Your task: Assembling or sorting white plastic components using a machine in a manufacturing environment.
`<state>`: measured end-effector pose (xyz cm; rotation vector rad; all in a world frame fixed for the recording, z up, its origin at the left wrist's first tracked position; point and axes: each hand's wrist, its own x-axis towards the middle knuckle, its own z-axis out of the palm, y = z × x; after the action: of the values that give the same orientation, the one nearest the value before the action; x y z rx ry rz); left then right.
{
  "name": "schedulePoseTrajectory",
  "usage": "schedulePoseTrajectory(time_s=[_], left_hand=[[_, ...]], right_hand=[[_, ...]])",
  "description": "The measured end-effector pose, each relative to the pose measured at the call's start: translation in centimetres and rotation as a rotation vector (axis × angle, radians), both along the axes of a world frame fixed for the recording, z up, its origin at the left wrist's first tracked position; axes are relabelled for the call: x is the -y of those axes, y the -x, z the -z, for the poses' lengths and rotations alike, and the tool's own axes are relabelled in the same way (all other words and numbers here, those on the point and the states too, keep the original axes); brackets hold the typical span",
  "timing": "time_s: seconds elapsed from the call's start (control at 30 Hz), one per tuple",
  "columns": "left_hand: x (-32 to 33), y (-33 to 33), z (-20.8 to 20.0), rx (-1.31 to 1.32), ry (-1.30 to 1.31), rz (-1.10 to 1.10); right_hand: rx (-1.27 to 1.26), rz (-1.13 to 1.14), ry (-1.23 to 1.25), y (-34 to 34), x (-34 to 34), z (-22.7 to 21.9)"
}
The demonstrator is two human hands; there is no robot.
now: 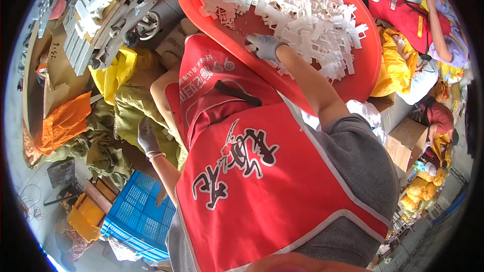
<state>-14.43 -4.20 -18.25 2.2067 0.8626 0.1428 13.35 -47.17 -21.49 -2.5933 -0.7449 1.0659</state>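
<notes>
A pale floor (38,176) shows in patches around a crowded workroom, bright with light at the tub and dim toward the rim of the view. One red apron (307,181) with dark lettering fills the middle, worn over grey sleeves. Beyond it stands one red tub (365,85), its rim curving close against the apron, its bare red bottom showing at the near side. In it lie the white parts (307,25), heaped and overlapping, far too many to count. One grey machine (103,25) stands at the upper left, beside one open, torn cardboard box (60,65). Two co-workers show at the right: one by a purple sleeve (456,45), the other by a red top (441,118) lower down. Olive sacks (133,113), heaped together and hard to count, lie left of the apron, above one blue crate (143,206). One carton (406,141) sits at the right, one orange cloth (65,123) at the left. Both hands are gloved. The right hand (267,48) is at the heap's near edge; whether its fingers close on a part, I cannot tell. The left hand (147,137) is down beside the sacks, well apart from the right; its grip cannot be told. One thin band (157,155) circles its wrist.
</notes>
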Motion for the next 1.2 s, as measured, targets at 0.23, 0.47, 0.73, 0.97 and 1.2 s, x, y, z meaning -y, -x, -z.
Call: schedulePoseTrajectory(time_s=[0.23,0.47,0.73,0.97,1.2], left_hand=[[0.0,0.6,0.2,0.004,-0.071,0.038],[-0.1,0.2,0.1,-0.020,-0.075,0.056],[2.0,-1.6,-1.7,-0.031,-0.090,0.084],[1.1,-0.5,-2.0,0.031,-0.080,0.054],[0.7,-5.8,-6.9,0.245,-0.085,-0.006]], right_hand=[[0.038,0.120,0.026,-2.4,3.1,3.2],[0.212,0.015,0.051,2.7,2.1,4.5],[0.438,0.118,0.272,0.5,0.9,8.5],[0.405,0.371,-0.396,-2.7,3.1,5.8],[0.489,0.412,-0.334,-3.5,7.8,12.3]])
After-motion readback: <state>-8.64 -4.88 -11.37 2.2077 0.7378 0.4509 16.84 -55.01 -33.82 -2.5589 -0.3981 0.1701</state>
